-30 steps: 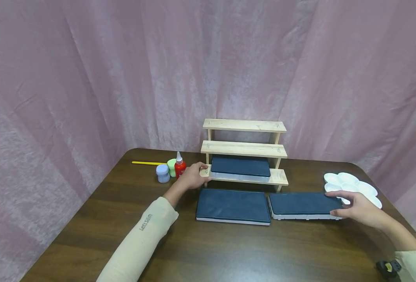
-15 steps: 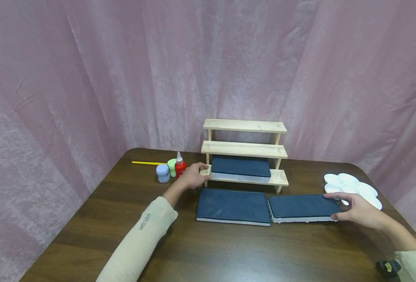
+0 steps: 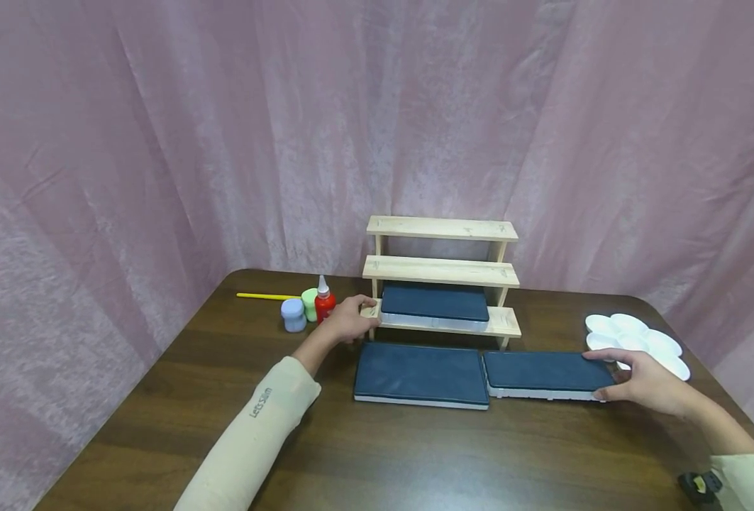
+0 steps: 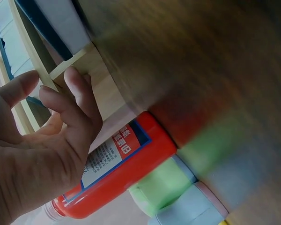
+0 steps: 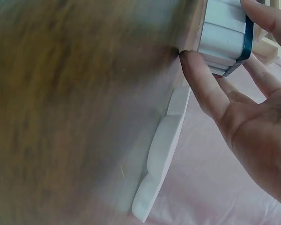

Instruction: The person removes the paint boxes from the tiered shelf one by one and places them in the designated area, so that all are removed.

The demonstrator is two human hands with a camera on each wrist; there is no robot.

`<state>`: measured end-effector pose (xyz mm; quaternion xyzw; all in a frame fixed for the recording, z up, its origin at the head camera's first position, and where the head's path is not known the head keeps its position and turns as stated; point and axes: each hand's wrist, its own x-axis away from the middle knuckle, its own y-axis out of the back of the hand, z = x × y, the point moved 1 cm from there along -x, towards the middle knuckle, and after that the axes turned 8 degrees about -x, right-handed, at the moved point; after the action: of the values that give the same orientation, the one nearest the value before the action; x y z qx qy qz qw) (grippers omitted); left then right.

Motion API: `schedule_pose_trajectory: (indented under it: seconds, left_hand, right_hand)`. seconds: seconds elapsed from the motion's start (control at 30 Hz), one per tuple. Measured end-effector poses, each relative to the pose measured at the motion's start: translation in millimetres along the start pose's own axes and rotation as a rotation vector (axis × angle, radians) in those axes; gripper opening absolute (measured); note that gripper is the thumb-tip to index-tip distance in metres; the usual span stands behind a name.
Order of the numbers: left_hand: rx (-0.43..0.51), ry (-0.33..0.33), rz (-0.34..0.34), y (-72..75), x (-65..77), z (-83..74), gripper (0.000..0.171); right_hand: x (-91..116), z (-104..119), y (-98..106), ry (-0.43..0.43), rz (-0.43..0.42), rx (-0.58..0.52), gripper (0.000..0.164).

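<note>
My left hand [image 3: 349,321] holds the left end of the lowest board of a three-tier wooden shelf [image 3: 440,270]. In the left wrist view the thumb and fingertips lie around that board end. A box with a dark blue lid [image 3: 434,303] sits on this lowest tier. On the table, my right hand [image 3: 647,381] grips the right end of a long white box with a dark blue lid [image 3: 542,371], thumb on the near side, fingers at the far side. Its left end lies right beside a wider blue-lidded box [image 3: 421,374] in front of the shelf.
Close to my left hand stands a red bottle [image 3: 325,306] with a white nozzle. Beside it are a green jar [image 3: 309,304], a blue jar [image 3: 294,315] and a thin yellow stick [image 3: 264,296]. A white flower-shaped palette [image 3: 628,323] lies behind my right hand. Pink curtain [image 3: 453,106] hangs behind the table.
The long box in my right hand has shifted slightly left, toward the wider box, after a small tug toward me. My left hand has stayed at the shelf.
</note>
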<state>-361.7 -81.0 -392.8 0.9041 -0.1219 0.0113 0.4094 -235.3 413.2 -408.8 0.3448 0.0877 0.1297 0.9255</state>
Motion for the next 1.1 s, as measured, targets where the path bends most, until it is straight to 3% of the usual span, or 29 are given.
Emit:
schedule_pose_trajectory:
  seconds: [0.27, 0.77, 1.1]
  left_hand:
    - [-0.042, 0.034, -0.017, 1.3, -1.8, 1.6, 0.049]
    - [-0.051, 0.034, -0.021, 2.1, -0.6, 0.2, 0.050]
    - [-0.056, 0.028, -0.026, 0.0, -0.4, 2.1, 0.050]
  right_hand:
    - [-2.2, 2.4, -3.7, -0.028, 0.054, -0.042, 0.072]
    - [-2.7, 3.7, -6.9, -0.074, 0.072, 0.025, 0.075]
    - [-3.6, 13.3, -7.1, -0.038, 0.093, 0.011, 0.074]
